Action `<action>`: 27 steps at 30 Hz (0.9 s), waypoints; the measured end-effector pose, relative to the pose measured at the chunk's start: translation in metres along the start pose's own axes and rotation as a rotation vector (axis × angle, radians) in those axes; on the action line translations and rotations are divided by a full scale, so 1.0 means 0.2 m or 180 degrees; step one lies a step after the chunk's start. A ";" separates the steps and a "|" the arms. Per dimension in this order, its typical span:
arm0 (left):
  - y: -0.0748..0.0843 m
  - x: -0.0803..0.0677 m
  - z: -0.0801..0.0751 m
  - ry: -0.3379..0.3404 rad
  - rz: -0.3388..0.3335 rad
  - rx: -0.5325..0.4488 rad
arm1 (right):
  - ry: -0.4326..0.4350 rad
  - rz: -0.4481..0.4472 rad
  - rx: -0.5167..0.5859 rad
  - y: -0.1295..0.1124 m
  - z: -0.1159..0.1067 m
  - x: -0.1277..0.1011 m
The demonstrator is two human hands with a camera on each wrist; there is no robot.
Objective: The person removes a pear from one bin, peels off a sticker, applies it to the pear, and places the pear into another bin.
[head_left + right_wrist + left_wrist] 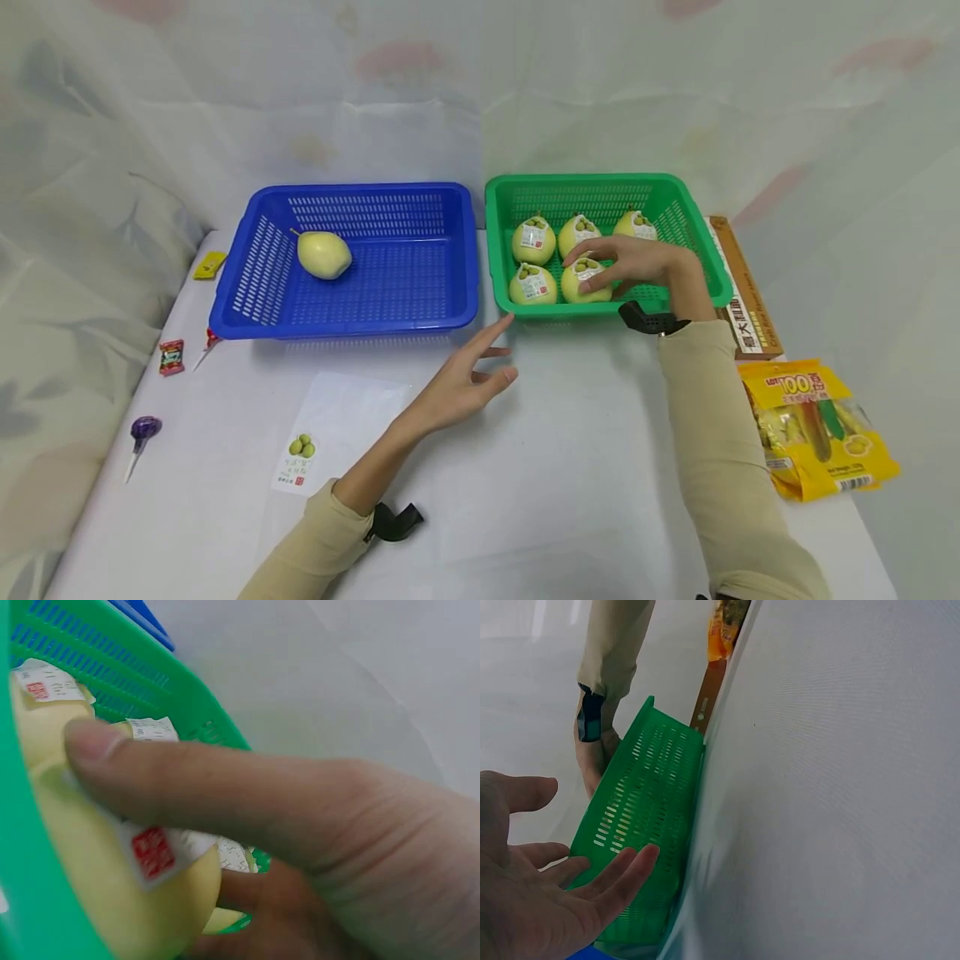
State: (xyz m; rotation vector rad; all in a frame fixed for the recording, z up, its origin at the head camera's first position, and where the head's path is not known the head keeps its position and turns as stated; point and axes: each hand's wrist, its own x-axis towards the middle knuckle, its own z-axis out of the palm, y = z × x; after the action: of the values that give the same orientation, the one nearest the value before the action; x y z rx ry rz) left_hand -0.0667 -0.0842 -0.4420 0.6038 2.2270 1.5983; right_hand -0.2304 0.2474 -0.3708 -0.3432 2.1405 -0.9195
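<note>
In the green basket (pixel 611 310) several yellow-green pears carry white labels printed with green fruit. My right hand (pixel 637 260) reaches over the front rim and grips the labelled pear (pixel 583 287) in the front row. Seen from the right wrist, the thumb (pixel 202 787) lies across the label and other fingers are on the pear's far side. My left hand (pixel 459 385) holds nothing, its fingers spread near the green basket's front left corner. One unlabelled pear (pixel 324 255) with a stem lies in the blue basket (pixel 345 327) to the left.
A clear plastic bag (pixel 337 417) with a fruit label lies flat before the blue basket. Small wrapped candies (pixel 172 357) and a purple lollipop (pixel 144 429) are along the left edge. A brown box (pixel 750 292) and a yellow candy bag (pixel 817 429) stand at the right.
</note>
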 end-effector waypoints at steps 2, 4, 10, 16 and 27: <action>0.00 0.00 0.00 -0.0001 -0.0018 -0.0004 | -0.0069 0.0054 -0.0008 0.00 0.00 0.01; 0.00 0.00 0.00 -0.0008 -0.0040 -0.0002 | -0.0126 0.0078 0.0004 0.01 -0.01 0.03; 0.00 -0.01 0.00 -0.0028 -0.0067 0.0035 | -0.0229 0.0053 -0.0025 0.04 0.01 0.06; 0.00 -0.03 0.00 -0.0023 -0.0044 0.0007 | -0.0126 0.0035 0.0033 0.05 0.02 0.00; -0.01 -0.22 -0.08 0.0050 -0.0068 0.0103 | 0.0518 -0.0493 0.0168 -0.22 -0.03 -0.16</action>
State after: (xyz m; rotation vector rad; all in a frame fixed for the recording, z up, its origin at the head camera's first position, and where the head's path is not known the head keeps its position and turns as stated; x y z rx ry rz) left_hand -0.0373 -0.1200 -0.4376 0.5763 2.2669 1.5648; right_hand -0.2153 0.2359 -0.3188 -0.4250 2.2568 -1.1240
